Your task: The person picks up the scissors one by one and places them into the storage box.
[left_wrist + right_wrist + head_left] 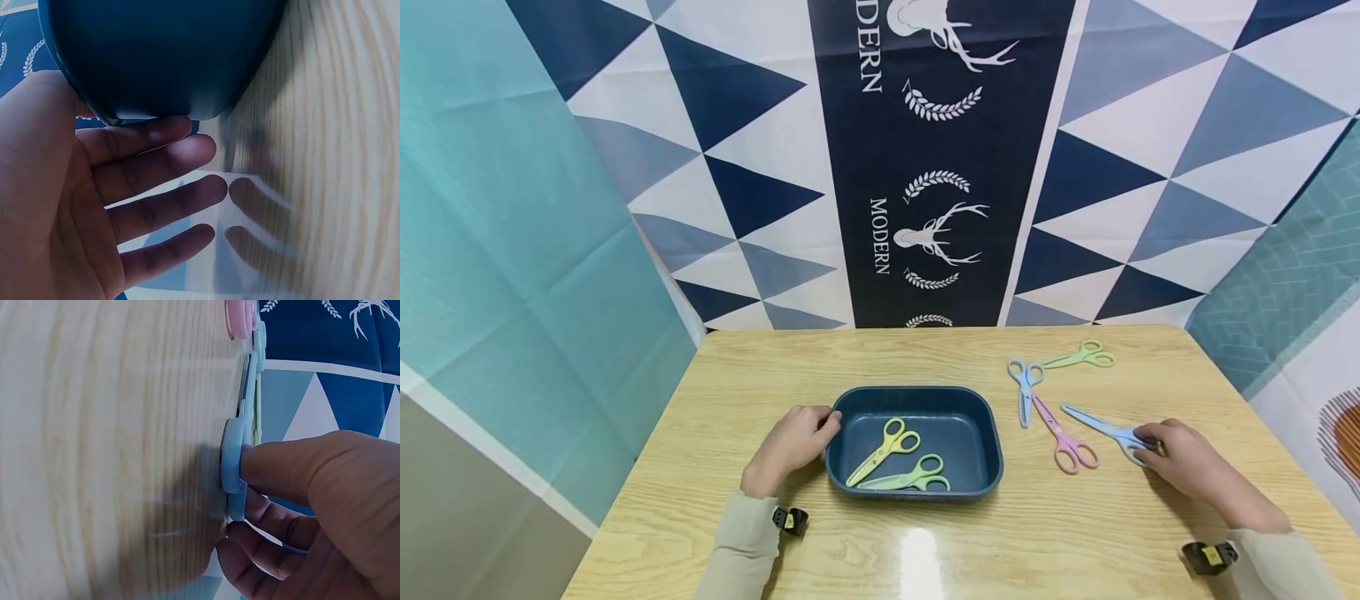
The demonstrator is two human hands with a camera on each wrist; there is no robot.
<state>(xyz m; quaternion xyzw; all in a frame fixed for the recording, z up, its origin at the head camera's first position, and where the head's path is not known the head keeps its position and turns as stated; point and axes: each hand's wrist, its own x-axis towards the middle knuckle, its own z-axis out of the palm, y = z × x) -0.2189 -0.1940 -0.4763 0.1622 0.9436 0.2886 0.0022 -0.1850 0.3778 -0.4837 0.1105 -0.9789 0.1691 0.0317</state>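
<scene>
At the left end of a dark blue rectangular tray (915,495), my left hand (796,442) holds the rim. Its thumb is at the rim and its fingers (175,153) lie along the outer wall. Yellow scissors (880,457) and green scissors (910,480) lie inside. My right hand (1187,460) pinches the handle loops of light blue scissors (1101,423), thumb on top, blades pointing away to the left. These scissors lie on or very near the tabletop; I cannot tell if they touch it.
Right of the tray on the wooden table (760,367) lie pink scissors (1060,433), a second light blue pair (1026,392) and a second green pair (1086,355), close together. Patterned cloth (760,167) hangs behind the far table edge.
</scene>
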